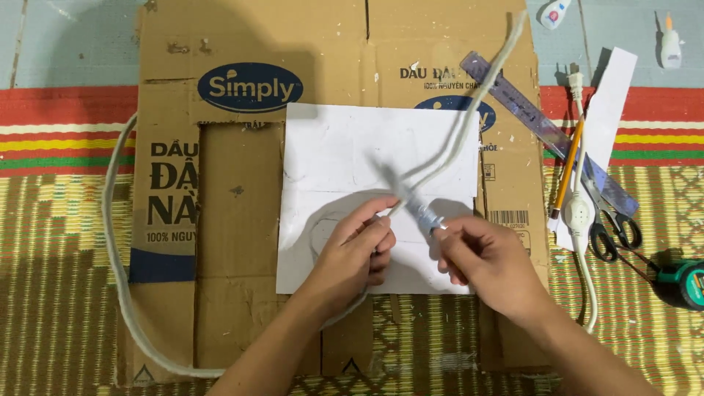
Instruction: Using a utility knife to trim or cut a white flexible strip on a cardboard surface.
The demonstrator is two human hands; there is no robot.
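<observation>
My left hand (357, 248) and my right hand (488, 253) meet over a white sheet of paper (345, 154) that lies on flattened cardboard (235, 220). A thick grey-white rope (469, 117) runs from the top right down to my hands, then loops out around the left side of the cardboard (111, 242). My left hand pinches the rope where it crosses the paper. My right hand holds a small silvery-blue object (425, 215), blurred by motion, against the rope. A faint pencil circle shows on the paper beneath my left hand.
A clear ruler (528, 114), a pencil (568, 165), black-handled scissors (612, 220) and a white paper strip (609, 110) lie at the right. A white switch cord (579, 220), a green tape measure (682, 279) and two glue bottles (669, 40) are nearby. A woven mat (59, 279) covers the floor.
</observation>
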